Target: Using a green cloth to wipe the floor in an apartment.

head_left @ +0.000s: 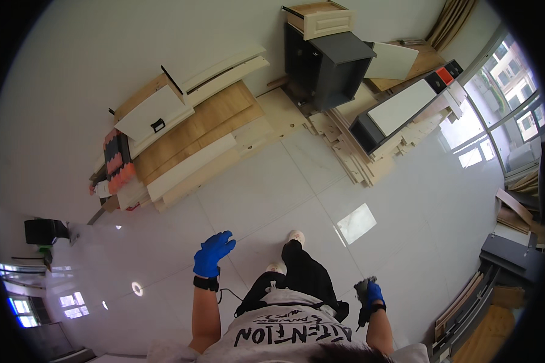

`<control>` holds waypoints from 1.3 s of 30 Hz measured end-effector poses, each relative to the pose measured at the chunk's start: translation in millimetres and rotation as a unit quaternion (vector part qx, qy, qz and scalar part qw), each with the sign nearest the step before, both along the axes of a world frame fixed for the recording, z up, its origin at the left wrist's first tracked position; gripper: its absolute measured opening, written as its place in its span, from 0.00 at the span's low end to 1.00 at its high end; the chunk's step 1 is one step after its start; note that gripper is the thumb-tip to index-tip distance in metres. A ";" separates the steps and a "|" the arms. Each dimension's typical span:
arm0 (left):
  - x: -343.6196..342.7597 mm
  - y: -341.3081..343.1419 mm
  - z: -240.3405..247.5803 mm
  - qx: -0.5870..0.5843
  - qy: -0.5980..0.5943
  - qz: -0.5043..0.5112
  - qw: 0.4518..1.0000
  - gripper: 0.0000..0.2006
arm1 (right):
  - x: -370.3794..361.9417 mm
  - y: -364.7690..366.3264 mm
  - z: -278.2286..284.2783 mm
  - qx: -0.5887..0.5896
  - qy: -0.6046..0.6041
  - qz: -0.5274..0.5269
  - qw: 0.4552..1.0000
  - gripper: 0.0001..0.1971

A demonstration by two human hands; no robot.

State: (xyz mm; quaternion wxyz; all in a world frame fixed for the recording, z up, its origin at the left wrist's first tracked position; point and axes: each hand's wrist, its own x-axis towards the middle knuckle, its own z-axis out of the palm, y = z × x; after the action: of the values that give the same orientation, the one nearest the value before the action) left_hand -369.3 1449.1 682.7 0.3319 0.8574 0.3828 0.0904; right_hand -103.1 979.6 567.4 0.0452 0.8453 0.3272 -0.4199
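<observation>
My left hand (pixel 213 254) wears a blue glove with a black strap at the wrist. It is held out over the tiled floor, fingers stretched forward and touching nothing. On the other side, my right hand (pixel 374 294), also in a blue glove, hangs low beside my body. A dark grey shape covers its inner side; I cannot tell whether that is the glove's palm or a held thing. A black piece (pixel 364 317) sits by that wrist. Between my arms are black trousers and pale shoes (pixel 295 236) on the floor.
Ahead left, wooden boards (pixel 197 130) lie stacked by the wall, with a white drawer front (pixel 154 118) on them. Far ahead stands a dark grey cabinet (pixel 339 69). A long white-and-grey cabinet (pixel 399 109) rests on planks at the right. More panels (pixel 511 254) lean at far right.
</observation>
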 end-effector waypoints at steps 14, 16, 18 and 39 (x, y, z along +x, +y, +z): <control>171.7 27.7 -3.1 -0.100 -0.040 -0.087 0.990 0.14 | 122.7 314.7 80.5 0.479 0.086 0.052 0.872 0.10; 186.2 27.8 -4.4 -0.023 -0.137 -0.161 0.977 0.14 | 123.2 337.8 87.0 0.509 0.122 0.099 0.846 0.12; 202.0 38.1 1.1 -0.065 -0.058 -0.163 0.983 0.16 | 119.2 350.3 59.4 0.545 0.215 0.015 0.810 0.20; 281.7 201.2 -23.8 -0.467 -0.106 -0.249 0.842 0.30 | 122.3 520.3 129.7 0.459 0.393 -0.220 0.766 0.09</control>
State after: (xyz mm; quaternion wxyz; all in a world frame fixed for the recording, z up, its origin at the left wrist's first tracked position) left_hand -87.6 1650.3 658.9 0.7427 0.6528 0.1156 -0.0944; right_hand 19.2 1499.9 697.1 -0.5743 0.5752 0.2756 -0.5131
